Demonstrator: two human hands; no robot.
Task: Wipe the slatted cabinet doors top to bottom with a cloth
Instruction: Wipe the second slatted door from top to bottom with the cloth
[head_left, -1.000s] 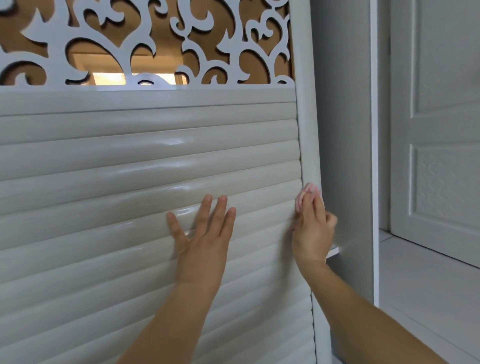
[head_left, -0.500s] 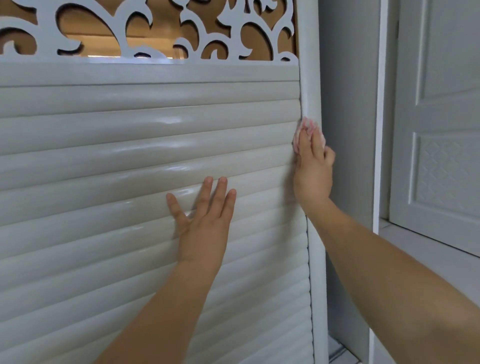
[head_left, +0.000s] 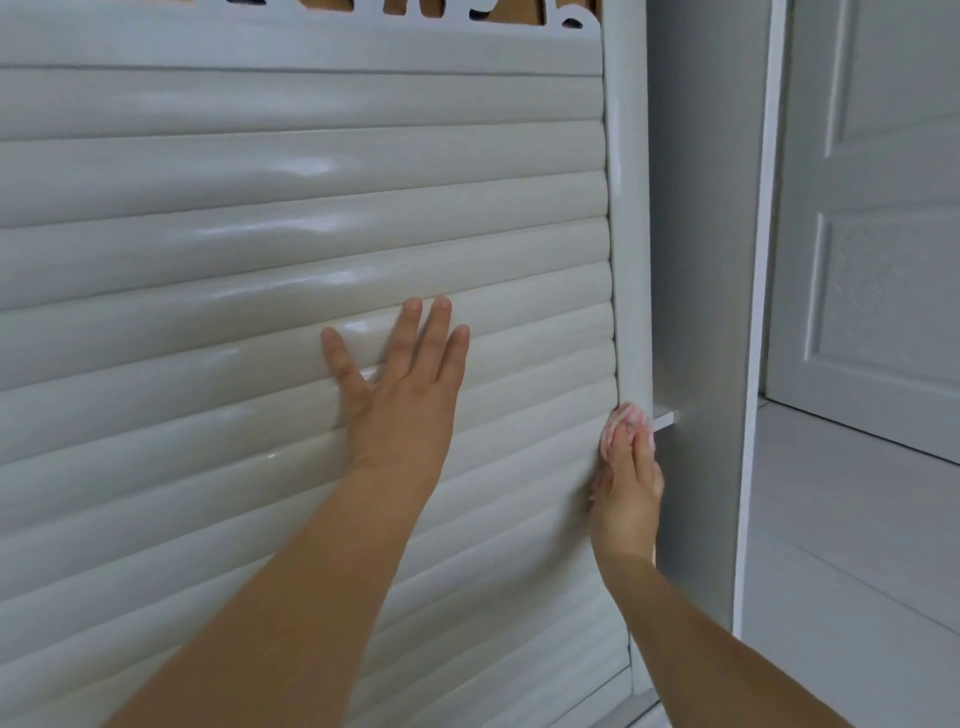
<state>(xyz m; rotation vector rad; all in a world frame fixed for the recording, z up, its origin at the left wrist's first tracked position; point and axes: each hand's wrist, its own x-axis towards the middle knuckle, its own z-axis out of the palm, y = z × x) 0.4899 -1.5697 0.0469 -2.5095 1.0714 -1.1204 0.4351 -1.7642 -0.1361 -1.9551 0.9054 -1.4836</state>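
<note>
Horizontal-slat cabinet door (head_left: 260, 249); right hand (head_left: 628, 493) presses pink cloth (head_left: 623, 421) on upright frame (head_left: 628, 208).

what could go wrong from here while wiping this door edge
1. The right hand presses only a small bunched pink cloth against the frame post, so fingertips may rub the surface instead of cloth.
2. A small white peg juts out just beside the cloth; knuckles or cloth could snag on it.
3. The left hand lies flat and bare on the glossy slats, likely leaving smudges on them.
</note>
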